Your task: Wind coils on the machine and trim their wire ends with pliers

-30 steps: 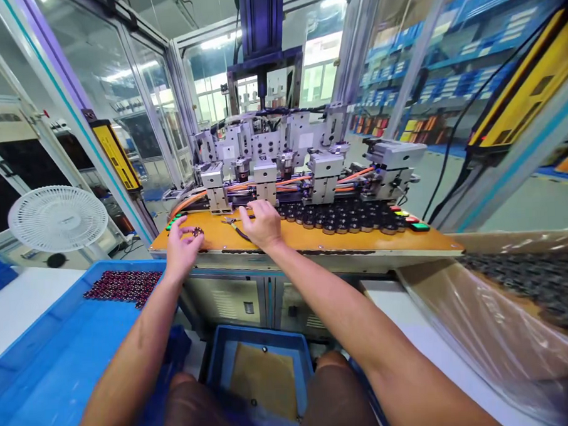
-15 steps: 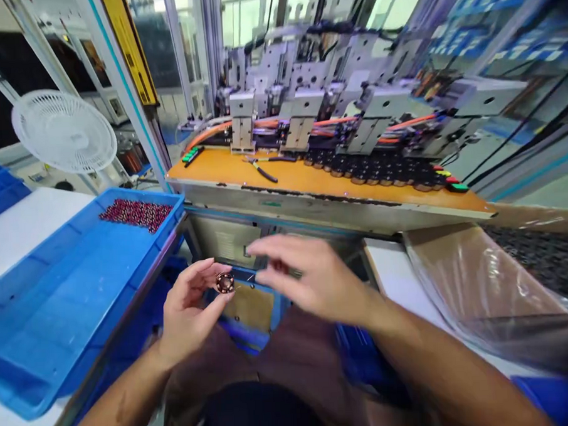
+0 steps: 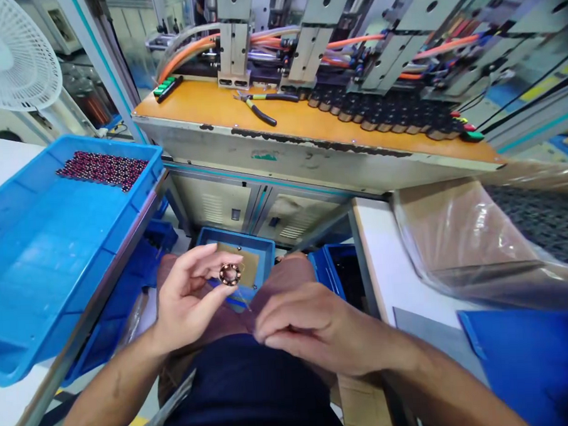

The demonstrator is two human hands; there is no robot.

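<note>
Between the thumb and fingertips of my left hand [image 3: 187, 299] is a small ring-shaped stator [image 3: 230, 274] with copper windings, its open centre facing me. Fine wire ends stick out from its edge. One thin wire [image 3: 246, 301] runs down and right from the stator to the fingertips of my right hand [image 3: 301, 325]. That hand is closed in a pinch, lower and to the right of the stator, and slightly blurred. Below the stator, on the floor, lies a blue bin [image 3: 266, 245] with a brown sheet in it.
Left, a large blue tray [image 3: 45, 248] holds many dark red and copper parts [image 3: 103, 169]. Ahead, an orange bench top [image 3: 204, 106] carries pliers [image 3: 261, 110], a row of black parts [image 3: 378, 111] and machine heads. Right are a plastic-wrapped box [image 3: 449, 231] and a blue tray [image 3: 530, 359].
My view has tilted downward. My right hand has moved down toward me, and its spread fingers have closed into a pinch. My left hand still holds the stator.
</note>
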